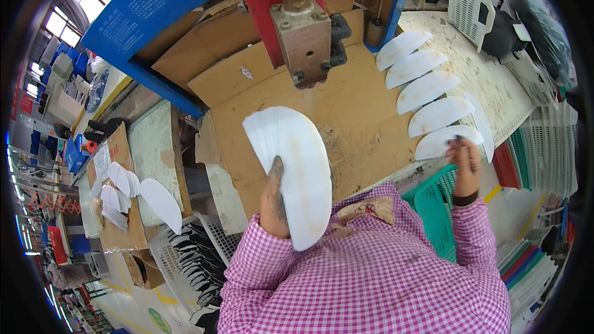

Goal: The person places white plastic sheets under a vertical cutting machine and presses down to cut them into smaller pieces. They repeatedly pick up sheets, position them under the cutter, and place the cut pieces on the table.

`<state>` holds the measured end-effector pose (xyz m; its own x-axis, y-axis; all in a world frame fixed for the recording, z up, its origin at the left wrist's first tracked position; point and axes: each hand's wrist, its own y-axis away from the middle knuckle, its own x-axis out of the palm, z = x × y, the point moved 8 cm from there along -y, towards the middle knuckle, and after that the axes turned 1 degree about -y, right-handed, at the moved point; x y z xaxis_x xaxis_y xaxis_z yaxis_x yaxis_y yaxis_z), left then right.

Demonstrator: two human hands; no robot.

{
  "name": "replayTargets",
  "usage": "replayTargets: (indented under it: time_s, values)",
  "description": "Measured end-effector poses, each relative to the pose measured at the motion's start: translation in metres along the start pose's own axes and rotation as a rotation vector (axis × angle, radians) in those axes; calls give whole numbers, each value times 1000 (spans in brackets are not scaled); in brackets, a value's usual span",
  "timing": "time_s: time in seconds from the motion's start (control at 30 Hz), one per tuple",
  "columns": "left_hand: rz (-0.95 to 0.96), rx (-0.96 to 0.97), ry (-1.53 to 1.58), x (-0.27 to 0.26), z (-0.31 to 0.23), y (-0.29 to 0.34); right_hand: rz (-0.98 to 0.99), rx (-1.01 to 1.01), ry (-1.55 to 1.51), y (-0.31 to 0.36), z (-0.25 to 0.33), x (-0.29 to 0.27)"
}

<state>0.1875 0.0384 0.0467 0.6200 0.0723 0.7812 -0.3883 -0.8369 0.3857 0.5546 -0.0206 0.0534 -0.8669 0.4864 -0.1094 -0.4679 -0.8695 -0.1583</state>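
My left hand (273, 207) is closed on a fanned stack of white half-moon sheets (303, 170), held upright with the thumb on the near face. My right hand (465, 170) is over the lower edge of the nearest white half-moon piece (436, 143) in a row on the right. Its fingers are partly bent and a little apart, with nothing visible between them; whether they touch the piece is unclear. Several like pieces (427, 91) lie beyond it in a slanting row. Another white piece (481, 125) lies partly beneath the row at its right.
Ahead stands a blue-framed machine (145, 15) with a metal head (304, 40) over a cardboard-covered bed (365, 105). A green basket (436, 204) is beside my right arm. More white pieces (162, 203) lie on the left bench. Plastic crates (470, 0) stand at the far right.
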Motion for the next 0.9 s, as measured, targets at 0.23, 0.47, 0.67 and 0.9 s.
replayTargets:
  time_s: [0.23, 0.47, 0.67, 0.9]
  values:
    - [-34, 367, 110, 19, -5, -43, 638, 210, -211, 83, -2, 168]
    - [-28, 363, 111, 42, 8, -38, 518, 391, -559, 76, -4, 180]
    - [111, 270, 76, 66, 26, -43, 316, 519, -714, 56, -16, 134]
    - [69, 120, 64, 85, 58, -50, 129, 459, -741, 29, -5, 59]
